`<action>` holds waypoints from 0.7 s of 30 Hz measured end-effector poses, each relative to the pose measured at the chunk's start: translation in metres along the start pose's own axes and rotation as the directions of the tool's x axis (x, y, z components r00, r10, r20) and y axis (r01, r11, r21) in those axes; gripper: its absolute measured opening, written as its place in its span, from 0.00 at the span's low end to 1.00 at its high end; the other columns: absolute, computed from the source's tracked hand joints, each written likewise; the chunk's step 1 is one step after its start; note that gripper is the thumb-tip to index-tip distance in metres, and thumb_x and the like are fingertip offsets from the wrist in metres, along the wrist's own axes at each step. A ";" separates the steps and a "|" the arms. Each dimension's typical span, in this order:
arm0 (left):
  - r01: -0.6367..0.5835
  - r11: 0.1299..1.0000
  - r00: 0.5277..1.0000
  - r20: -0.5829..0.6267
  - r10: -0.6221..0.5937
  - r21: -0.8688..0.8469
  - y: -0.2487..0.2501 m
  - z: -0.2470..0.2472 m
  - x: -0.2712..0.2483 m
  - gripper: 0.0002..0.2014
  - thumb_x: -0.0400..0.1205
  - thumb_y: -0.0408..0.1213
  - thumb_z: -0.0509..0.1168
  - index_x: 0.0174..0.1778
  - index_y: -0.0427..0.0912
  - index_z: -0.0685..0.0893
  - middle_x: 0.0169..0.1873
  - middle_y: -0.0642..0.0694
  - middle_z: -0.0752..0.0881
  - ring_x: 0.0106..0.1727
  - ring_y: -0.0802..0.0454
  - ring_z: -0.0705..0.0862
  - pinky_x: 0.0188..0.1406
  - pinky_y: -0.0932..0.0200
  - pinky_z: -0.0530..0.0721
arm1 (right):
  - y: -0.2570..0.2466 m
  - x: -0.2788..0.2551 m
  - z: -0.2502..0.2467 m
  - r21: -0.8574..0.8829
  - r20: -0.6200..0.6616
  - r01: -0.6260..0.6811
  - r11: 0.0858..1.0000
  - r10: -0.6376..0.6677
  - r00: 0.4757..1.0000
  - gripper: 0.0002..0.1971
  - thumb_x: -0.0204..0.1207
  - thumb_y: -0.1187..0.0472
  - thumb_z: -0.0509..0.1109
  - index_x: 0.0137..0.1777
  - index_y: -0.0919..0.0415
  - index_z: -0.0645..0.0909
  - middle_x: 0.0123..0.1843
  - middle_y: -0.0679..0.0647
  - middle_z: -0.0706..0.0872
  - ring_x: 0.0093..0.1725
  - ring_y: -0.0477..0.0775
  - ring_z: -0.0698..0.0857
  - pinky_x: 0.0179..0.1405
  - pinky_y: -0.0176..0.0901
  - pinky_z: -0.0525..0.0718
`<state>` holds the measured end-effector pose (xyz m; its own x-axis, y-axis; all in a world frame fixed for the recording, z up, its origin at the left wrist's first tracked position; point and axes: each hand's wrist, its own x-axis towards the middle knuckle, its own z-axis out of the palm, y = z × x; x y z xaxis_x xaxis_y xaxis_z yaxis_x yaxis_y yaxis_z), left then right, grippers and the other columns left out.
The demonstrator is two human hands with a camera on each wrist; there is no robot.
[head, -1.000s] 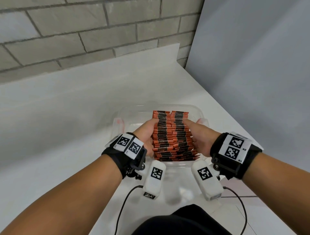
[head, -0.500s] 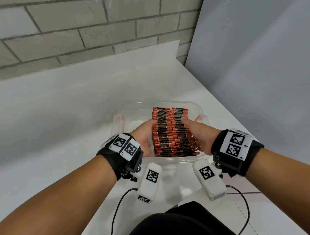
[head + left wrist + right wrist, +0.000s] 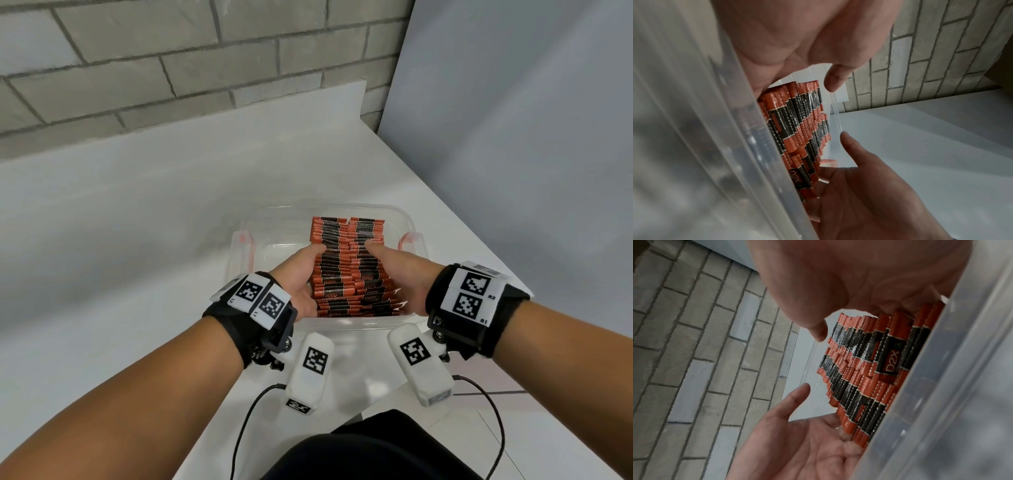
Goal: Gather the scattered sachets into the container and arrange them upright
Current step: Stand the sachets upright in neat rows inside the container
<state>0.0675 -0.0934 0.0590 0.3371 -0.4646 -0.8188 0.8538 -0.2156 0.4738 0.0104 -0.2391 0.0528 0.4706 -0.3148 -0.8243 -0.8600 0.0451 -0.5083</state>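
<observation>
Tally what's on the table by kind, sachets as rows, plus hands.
Rows of orange-and-black foil sachets: 2
Clear plastic container: 1
Hands: 2, the left hand and right hand, pressing the rows' sides
Total: 5

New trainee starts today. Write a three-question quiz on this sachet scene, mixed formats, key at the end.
1. True or false: the orange-and-black sachets lie scattered on the white table.
2. Which holds the sachets? A) clear plastic container B) cardboard box C) metal tray
3. Fill in: the left hand and right hand press the block from both ____.

Key: 1 false; 2 A; 3 sides.
</observation>
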 end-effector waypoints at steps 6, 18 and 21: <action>-0.029 0.999 0.999 0.033 0.028 0.025 -0.001 -0.001 0.004 0.18 0.83 0.51 0.60 0.51 0.37 0.84 0.32 0.41 0.90 0.39 0.43 0.89 0.34 0.51 0.85 | -0.001 0.001 0.001 -0.042 -0.013 0.010 0.999 -0.011 1.000 0.34 0.77 0.32 0.55 0.76 0.53 0.70 0.75 0.57 0.75 0.75 0.61 0.71 0.77 0.62 0.64; -0.076 0.988 0.997 -0.018 0.079 0.138 0.000 -0.001 0.007 0.17 0.85 0.49 0.57 0.39 0.41 0.78 0.23 0.44 0.86 0.27 0.52 0.85 0.24 0.61 0.81 | -0.004 -0.004 -0.002 -0.036 0.003 0.017 0.999 -0.017 1.000 0.28 0.79 0.34 0.56 0.65 0.55 0.77 0.68 0.57 0.80 0.70 0.60 0.75 0.75 0.59 0.67; -0.087 0.982 0.995 -0.025 0.092 0.165 0.002 -0.002 0.006 0.17 0.85 0.49 0.56 0.35 0.41 0.73 0.33 0.42 0.82 0.34 0.51 0.80 0.26 0.58 0.75 | -0.006 -0.001 -0.006 0.009 -0.011 0.034 0.999 -0.034 0.999 0.23 0.81 0.36 0.55 0.56 0.54 0.78 0.55 0.54 0.83 0.56 0.54 0.79 0.63 0.48 0.68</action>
<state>0.0724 -0.0948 0.0540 0.4243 -0.4611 -0.7793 0.7439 -0.3132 0.5904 0.0135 -0.2447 0.0582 0.4971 -0.3263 -0.8040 -0.8420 0.0426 -0.5378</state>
